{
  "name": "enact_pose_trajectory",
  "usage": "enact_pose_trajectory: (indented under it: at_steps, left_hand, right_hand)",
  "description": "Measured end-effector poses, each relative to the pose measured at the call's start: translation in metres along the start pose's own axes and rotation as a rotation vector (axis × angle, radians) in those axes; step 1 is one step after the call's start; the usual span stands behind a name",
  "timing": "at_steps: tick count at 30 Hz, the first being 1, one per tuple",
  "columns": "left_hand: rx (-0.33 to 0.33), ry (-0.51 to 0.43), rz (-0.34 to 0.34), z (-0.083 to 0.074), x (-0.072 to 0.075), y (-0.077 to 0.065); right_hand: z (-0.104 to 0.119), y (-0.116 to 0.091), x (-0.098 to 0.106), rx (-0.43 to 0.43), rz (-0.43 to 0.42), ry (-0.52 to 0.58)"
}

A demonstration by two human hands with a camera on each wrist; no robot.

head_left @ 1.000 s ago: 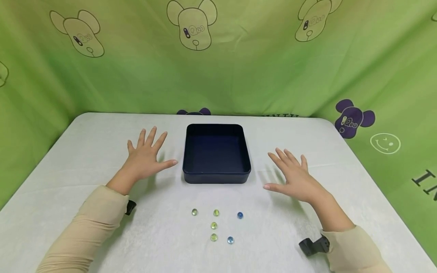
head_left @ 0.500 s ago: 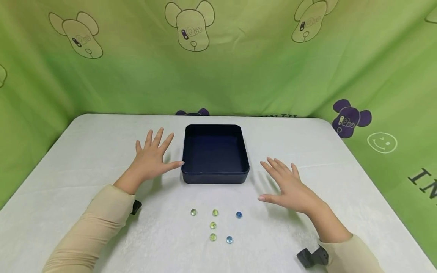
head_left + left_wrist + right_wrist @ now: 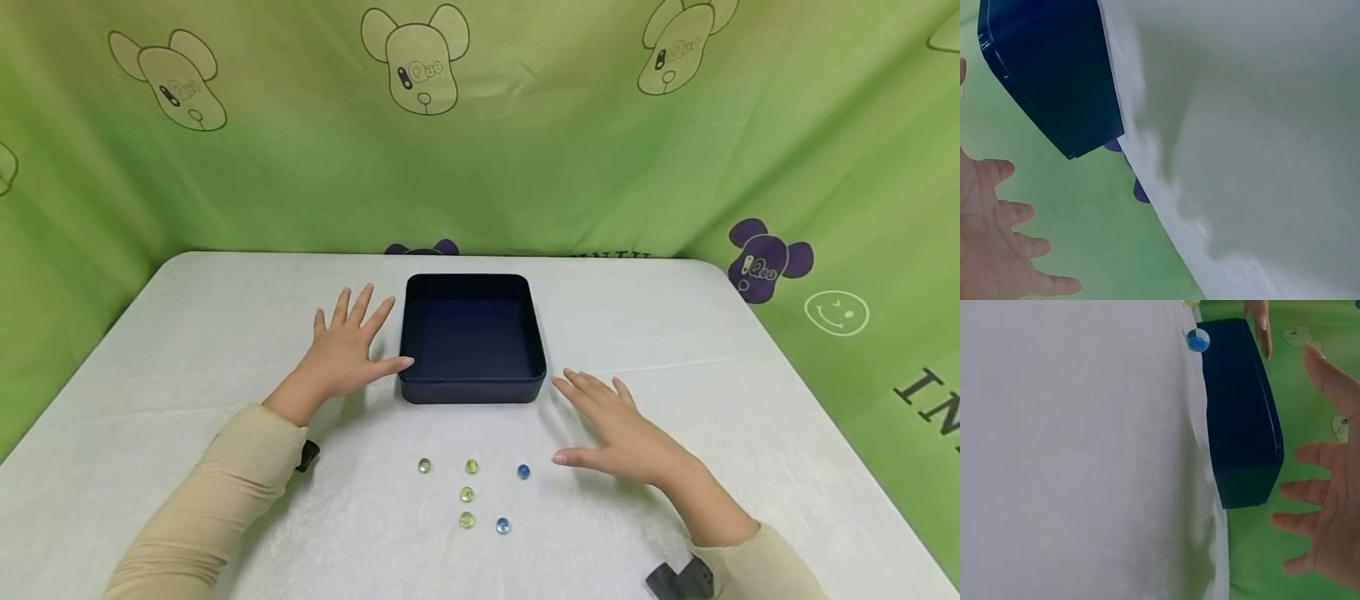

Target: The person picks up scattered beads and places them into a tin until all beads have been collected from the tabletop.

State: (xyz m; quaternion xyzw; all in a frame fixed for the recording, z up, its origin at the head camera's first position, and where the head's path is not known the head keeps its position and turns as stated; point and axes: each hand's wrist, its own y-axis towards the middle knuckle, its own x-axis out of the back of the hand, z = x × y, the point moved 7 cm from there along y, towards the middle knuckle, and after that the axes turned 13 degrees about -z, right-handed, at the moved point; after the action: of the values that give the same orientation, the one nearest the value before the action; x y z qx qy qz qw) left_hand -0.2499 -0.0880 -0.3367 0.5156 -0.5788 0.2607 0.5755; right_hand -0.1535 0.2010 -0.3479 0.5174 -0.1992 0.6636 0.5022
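Observation:
A dark blue square box (image 3: pixel 472 392) without a lid stands on the white table. My left hand (image 3: pixel 341 354) is spread beside its left wall, the thumb tip overlapping the near left corner in the head view. Nothing is in that hand. To the right of the box, lower down, my right hand (image 3: pixel 618 429) hovers over the cloth with fingers extended and holds nothing. Its thumb points toward a dark blue marble (image 3: pixel 523 472). A light blue marble (image 3: pixel 503 526), a grey-green marble (image 3: pixel 424 465) and several yellow-green marbles (image 3: pixel 467 494) lie in front of the box.
The white cloth (image 3: pixel 187 333) covers the table, whose far edge meets a green printed curtain (image 3: pixel 300 183). Black wrist cameras (image 3: pixel 681 578) sit at both beige sleeves (image 3: pixel 202 500).
My left hand has moved right, up to the box's left edge. The right hand has come left and nearer, closer to the dark blue marble. Box and marbles have stayed in place.

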Motion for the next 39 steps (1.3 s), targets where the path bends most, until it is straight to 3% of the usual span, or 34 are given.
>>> enact_pose_trajectory:
  at_steps: [16, 24, 39]
  left_hand:
    - [-0.019, -0.008, 0.076, -0.005, -0.014, 0.007]
    - [-0.043, -0.011, 0.076, -0.011, -0.018, 0.010]
    - [-0.087, -0.044, 0.073, -0.020, -0.025, 0.016]
  right_hand:
    - [0.015, 0.000, -0.011, 0.069, 0.109, 0.140]
    - [0.014, -0.003, -0.018, 0.032, 0.186, 0.194]
    - [0.019, -0.002, -0.032, 0.068, 0.239, 0.174]
